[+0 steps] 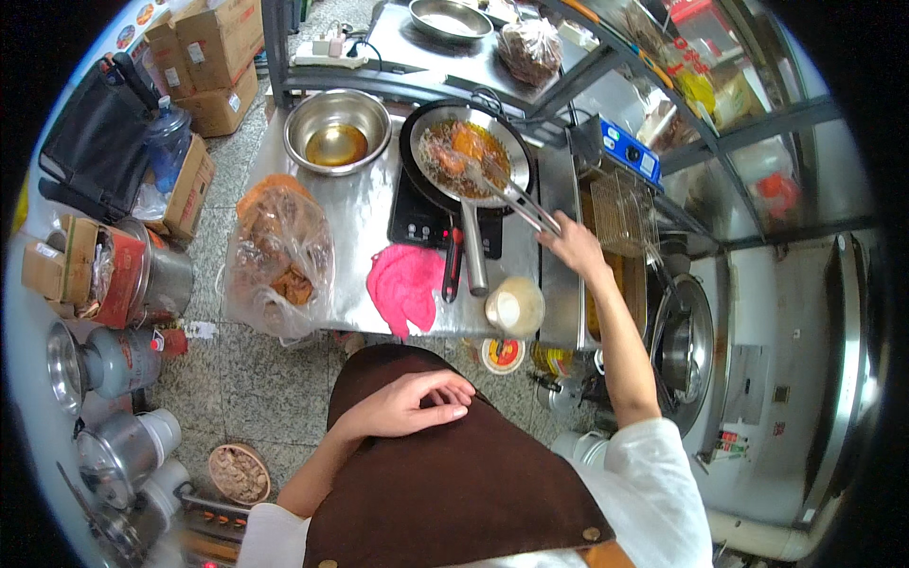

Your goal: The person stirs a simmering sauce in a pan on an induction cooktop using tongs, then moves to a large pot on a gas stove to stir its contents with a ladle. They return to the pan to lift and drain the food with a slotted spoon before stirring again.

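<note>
My right hand [574, 246] is closed around metal tongs [522, 202], whose tips reach into a steel frying pan [520, 157]. Reddish-orange pieces of food [465, 144] sit in bubbling oil there. That pan rests in or over a black pan [410, 160] on a black induction cooktop [419, 221]. My left hand [426, 405] lies empty against the brown apron [469, 483], fingers loosely curled and apart. Left of the pans stands a steel bowl [297, 148] with some amber liquid [336, 145]. A pink cloth [405, 287] and a cup of pale material [515, 307] lie near the table's front edge.
A clear plastic bag of brown food [284, 248] sits at the table's left. On the right are a fryer with a wire basket [621, 213] and a blue control box [630, 153]. Cardboard boxes [220, 50] and a gas cylinder [124, 362] stand on the left floor.
</note>
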{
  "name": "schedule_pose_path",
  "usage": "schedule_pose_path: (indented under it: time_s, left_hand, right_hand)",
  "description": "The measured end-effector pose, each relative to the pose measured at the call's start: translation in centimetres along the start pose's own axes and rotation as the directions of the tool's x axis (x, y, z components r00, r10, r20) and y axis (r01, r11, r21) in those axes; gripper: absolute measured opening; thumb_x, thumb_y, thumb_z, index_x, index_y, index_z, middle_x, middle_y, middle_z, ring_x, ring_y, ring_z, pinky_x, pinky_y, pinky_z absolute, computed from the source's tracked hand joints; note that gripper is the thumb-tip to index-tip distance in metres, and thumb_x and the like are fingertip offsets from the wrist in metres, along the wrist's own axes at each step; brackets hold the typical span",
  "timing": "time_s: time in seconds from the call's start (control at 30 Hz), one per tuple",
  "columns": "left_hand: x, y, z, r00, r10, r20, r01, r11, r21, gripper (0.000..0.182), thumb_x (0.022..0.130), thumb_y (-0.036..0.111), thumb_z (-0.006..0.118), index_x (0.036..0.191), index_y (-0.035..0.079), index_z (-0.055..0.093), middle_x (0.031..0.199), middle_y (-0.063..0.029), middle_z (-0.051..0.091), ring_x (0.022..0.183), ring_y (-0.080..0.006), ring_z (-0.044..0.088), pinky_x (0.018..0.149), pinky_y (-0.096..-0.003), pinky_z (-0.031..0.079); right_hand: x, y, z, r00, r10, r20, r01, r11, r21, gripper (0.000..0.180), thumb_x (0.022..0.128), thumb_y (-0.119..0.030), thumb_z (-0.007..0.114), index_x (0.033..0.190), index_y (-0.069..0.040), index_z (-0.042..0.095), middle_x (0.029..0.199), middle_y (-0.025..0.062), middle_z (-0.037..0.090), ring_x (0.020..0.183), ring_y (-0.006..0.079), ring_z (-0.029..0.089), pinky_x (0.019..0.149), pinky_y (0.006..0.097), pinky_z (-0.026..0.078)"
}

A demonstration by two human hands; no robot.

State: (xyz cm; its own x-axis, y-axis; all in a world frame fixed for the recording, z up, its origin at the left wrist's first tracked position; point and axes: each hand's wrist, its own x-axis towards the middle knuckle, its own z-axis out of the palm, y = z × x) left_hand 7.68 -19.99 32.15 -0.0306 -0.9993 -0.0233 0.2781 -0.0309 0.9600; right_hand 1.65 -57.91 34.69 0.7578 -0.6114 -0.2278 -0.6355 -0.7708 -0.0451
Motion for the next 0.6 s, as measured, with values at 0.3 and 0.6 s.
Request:
schedule_pose_path:
  time_s: [0.3,0.6]
  left_hand:
    - [-6.8,-5.2,8.2,0.880,-0.119,-0.460,0.086,0.992,-0.091,0.028,0.091,0.011,0.060,0.116,0.000,0.055,0.104,-0.0073,0.063,0.097,-0.0135,0.059,0.085,-0.0271,0.047]
    - [-17.5,-15.0,17.6,0.512,-0.289,-0.809,0.153,0.957,-0.245,0.026,0.091,0.013,0.061,0.113,0.000,0.055,0.098,-0.0070,0.064,0.091,-0.0133,0.061,0.080,-0.0263,0.049]
  right_hand:
    - [5.7,-0.9,5.4,0.989,-0.147,-0.030,0.143,0.985,-0.100,0.047,0.081,-0.044,0.060,0.108,-0.005,0.056,0.095,0.0223,0.066,0.092,0.0394,0.063,0.078,0.0487,0.049]
    - [3.9,-0.1,6.7,0.982,-0.178,-0.061,0.166,0.973,-0.158,0.051,0.081,-0.044,0.060,0.111,-0.003,0.056,0.099,0.0216,0.066,0.094,0.0371,0.064,0.080,0.0479,0.050]
